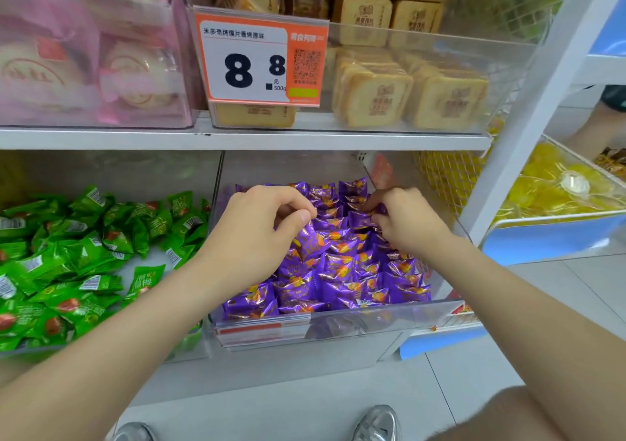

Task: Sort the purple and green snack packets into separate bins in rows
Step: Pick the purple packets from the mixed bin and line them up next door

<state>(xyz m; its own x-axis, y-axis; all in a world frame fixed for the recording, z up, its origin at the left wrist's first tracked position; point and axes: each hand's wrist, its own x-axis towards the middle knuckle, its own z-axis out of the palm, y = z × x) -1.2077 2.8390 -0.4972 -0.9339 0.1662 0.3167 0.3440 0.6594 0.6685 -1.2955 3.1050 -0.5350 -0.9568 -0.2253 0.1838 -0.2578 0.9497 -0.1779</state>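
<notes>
Two hands: both are reached into the purple bin, the clear one on the right of the lower shelf.
Left hand: the fingers are curled, and the top edge of a raised packet is pinched between thumb and forefinger, near the middle of the bin.
Right hand: the fingers are curled too, and a back packet seems to be pinched at the far right of the bin.
Step in hand: it is judged that the purple side is being put in rows. No green piece is seen among the purple ones, so the sorting by colour looks done here.
Next move: the raised packet is probably to be stood upright in line with its neighbours. A light pinch is called for, so that the rows already set are not pushed over.
Purple packets: small pillow packs of shiny foil with orange print and crimped ends. They are stood close together, face to the front, in fairly even rows, which are looser under the hands.
Green packets: they are kept in the green bin just beside, on the left. They lie flat in a loose heap, and no rows are made yet.
Price tag: it is fixed on the shelf above and belongs to other goods.
</notes>
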